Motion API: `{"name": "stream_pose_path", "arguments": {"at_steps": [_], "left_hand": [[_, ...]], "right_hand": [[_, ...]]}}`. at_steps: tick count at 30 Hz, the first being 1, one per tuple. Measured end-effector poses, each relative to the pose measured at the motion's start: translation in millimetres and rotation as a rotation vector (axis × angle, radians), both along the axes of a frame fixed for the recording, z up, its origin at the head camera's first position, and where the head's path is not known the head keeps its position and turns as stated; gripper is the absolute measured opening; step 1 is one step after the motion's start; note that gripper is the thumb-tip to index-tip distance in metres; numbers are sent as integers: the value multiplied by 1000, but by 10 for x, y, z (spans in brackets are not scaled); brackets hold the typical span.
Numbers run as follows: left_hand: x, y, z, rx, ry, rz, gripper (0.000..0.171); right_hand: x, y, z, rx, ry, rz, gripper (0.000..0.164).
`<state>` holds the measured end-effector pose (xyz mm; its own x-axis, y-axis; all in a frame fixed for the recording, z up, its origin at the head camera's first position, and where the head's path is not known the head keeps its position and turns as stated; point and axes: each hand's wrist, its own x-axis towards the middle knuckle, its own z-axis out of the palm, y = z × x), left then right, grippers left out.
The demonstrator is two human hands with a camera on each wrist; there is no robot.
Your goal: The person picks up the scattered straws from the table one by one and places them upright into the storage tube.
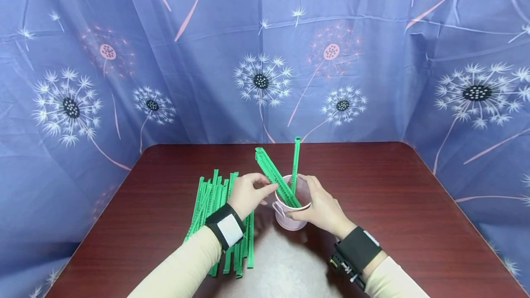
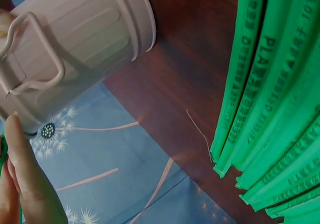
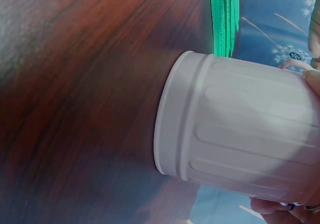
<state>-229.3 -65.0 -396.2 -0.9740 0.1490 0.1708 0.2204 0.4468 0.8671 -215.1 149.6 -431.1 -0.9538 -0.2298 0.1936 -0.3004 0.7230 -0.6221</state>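
Note:
A small pale pink bucket [image 1: 291,222] with a side handle stands upright on the table. My right hand [image 1: 325,206] grips its rim and far side, thumb at the front; in the right wrist view the bucket's ribbed wall [image 3: 250,129] fills the middle. My left hand [image 1: 250,192] pinches a slanted bundle of green paper-wrapped straws [image 1: 273,171] between thumb and fingers, the bundle's lower ends inside the bucket. One more wrapped straw [image 1: 296,162] stands nearly upright in it. The thumb [image 2: 22,159] shows at the left wrist view's edge, most of the bundle out of frame.
A loose pile of green wrapped straws [image 1: 207,201] lies left of the bucket, partly under my left forearm; printed lettering shows on the wrappers [image 2: 265,84]. The dark red wooden table [image 1: 393,206] ends at a blue dandelion-patterned cloth [image 1: 198,82] behind and at both sides.

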Motion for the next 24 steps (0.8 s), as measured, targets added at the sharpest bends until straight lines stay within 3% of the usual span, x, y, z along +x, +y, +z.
{"name": "stream_pose_path", "arguments": {"at_steps": [5,19,21,24], "left_hand": [[8,29,-37,-38,-21,-18,17],[10,36,-95,-9,-87,-7,25],[9,-26,-101,-72,-56,-4,29],[-8,-194,-129,-252,-2,26,38]], "right_hand": [[-5,-4,-7,0,-5,0,100],[3,-2,-17,13,3,-5,99],[1,-4,-18,9,4,-10,99],[-5,-11,-21,6,3,-8,100]]}}
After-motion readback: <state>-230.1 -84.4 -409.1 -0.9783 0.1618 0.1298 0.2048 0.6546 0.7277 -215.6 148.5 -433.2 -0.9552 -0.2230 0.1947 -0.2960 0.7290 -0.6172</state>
